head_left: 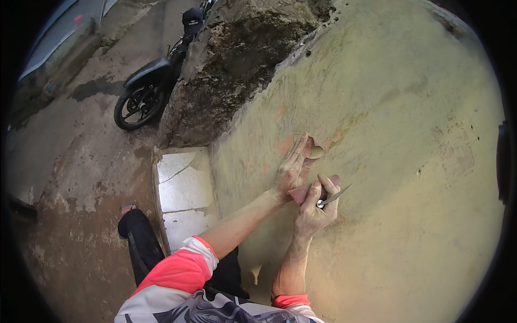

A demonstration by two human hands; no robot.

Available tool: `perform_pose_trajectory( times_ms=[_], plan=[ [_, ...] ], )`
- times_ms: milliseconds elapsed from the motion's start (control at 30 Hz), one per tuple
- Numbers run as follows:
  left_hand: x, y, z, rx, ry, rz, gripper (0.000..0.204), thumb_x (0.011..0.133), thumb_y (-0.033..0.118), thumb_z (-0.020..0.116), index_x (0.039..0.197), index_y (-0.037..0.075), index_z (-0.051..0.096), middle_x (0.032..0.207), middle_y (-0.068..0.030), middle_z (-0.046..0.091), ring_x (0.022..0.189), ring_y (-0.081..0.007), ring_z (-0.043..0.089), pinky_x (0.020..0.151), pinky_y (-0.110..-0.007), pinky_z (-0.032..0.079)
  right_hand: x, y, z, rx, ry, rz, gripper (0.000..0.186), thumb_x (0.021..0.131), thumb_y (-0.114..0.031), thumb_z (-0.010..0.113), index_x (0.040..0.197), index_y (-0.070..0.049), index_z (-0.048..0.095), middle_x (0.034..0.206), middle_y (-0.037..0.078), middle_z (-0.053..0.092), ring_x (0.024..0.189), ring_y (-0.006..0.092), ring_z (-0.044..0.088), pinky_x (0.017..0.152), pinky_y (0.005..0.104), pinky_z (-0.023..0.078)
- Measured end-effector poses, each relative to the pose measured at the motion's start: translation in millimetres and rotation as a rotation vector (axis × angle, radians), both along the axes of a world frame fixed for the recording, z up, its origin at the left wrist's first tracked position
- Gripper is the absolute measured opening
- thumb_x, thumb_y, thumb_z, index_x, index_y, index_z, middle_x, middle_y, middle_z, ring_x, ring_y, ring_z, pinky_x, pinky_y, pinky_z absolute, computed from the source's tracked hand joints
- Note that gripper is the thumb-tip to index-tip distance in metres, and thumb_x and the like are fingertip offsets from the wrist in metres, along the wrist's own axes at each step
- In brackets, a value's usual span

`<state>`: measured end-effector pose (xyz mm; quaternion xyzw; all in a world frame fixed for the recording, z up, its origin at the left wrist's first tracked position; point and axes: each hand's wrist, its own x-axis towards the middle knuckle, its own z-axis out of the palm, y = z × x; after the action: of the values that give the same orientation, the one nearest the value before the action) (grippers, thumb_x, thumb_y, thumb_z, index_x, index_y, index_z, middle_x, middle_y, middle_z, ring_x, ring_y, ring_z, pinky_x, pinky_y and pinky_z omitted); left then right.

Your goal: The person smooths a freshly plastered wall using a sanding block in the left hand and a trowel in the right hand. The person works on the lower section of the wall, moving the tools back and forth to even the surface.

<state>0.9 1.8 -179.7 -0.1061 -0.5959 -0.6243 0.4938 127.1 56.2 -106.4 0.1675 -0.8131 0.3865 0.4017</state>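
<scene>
My left hand [291, 175] lies with its fingers stretched out and close together against the greenish-yellow wall [398, 167]. Beneath it is a reddish-brown sheet that looks like sandpaper [315, 152], its pale edge curling out past the fingers. Just below and to the right, my right hand [315, 215] is closed around a thin tool with a pointed grey metal blade [339, 195], like a small scraper. A reddish folded piece [299, 195], similar to the sheet, also sits in that hand, partly covered by the fingers.
White broken tiles [186, 185] cover a ledge at the wall's foot, left of my arms. Rough dark masonry [231, 70] rises beyond. A black motorcycle [148, 89] stands farther back on the stained concrete ground [86, 177]. My dark trouser leg [141, 242] shows beside the ledge.
</scene>
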Motion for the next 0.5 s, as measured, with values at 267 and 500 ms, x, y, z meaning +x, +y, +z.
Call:
perform_pose_trajectory(
  times_ms=[267, 500],
  plan=[
    [-13, -13, 33, 0.096, -0.165, -0.056, 0.061, 0.110, 0.021, 0.047, 0.164, -0.001, 0.030, 0.170, -0.0223, 0.031, 0.154, -0.0402, 0.036, 0.123, -0.042, 0.036, -111, -100, 209, 0.826, 0.409, -0.229, 0.035, 0.098, -0.010, 0.066, 0.133, -0.003, 0.066, 0.082, 0.008, 0.062, 0.068, 0.0208, 0.067, 0.065, 0.0395, 0.056],
    [-4, -13, 3, 0.097, -0.120, -0.118, 0.056, 0.112, 0.023, 0.045, 0.162, 0.000, 0.036, 0.170, -0.0204, 0.033, 0.157, -0.0396, 0.031, 0.128, -0.048, 0.027, -151, -79, 268, 1.971, 0.546, -0.349, 0.030, 0.097, -0.003, 0.064, 0.126, -0.006, 0.065, 0.123, 0.006, 0.068, 0.117, 0.0196, 0.067, 0.099, 0.0380, 0.057]
  ],
)
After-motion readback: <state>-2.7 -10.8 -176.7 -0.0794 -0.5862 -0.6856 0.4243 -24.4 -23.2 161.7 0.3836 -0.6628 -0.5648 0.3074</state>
